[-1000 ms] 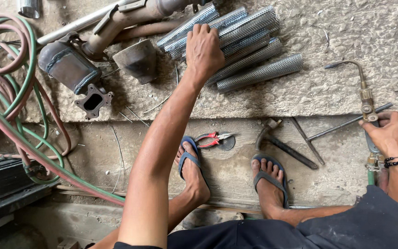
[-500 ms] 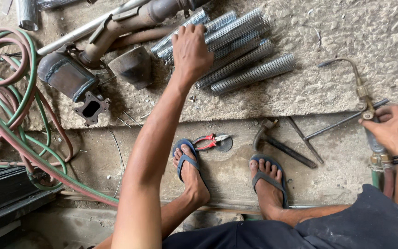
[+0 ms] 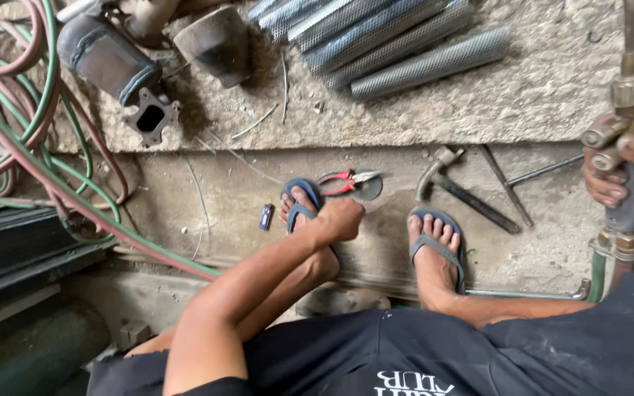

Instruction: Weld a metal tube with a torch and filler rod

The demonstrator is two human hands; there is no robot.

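Note:
My left hand [image 3: 340, 218] is down on the lower concrete step, fingers curled, just in front of my left foot in a blue sandal [image 3: 301, 205]. Red-handled pliers [image 3: 340, 180] lie a little beyond its knuckles, beside a small dark disc [image 3: 370, 188]; the hand does not touch them. Nothing shows in the curled fingers. My right hand [image 3: 625, 172] at the right edge is wrapped around the handle of a brass gas torch [image 3: 629, 88], whose tube runs up out of view.
Several perforated metal tubes [image 3: 405, 44] lie on the upper ledge, with exhaust pipe parts [image 3: 111, 59] and a flange [image 3: 150, 117] to their left. Red and green hoses [image 3: 31, 147] coil at left. A hammer [image 3: 456, 187], thin rods [image 3: 508, 192] and a small blue lighter [image 3: 266, 216] lie on the step.
My left hand has left the perforated tubes and come down to the step by my left foot. My right hand has lifted the torch upright, closer to the camera.

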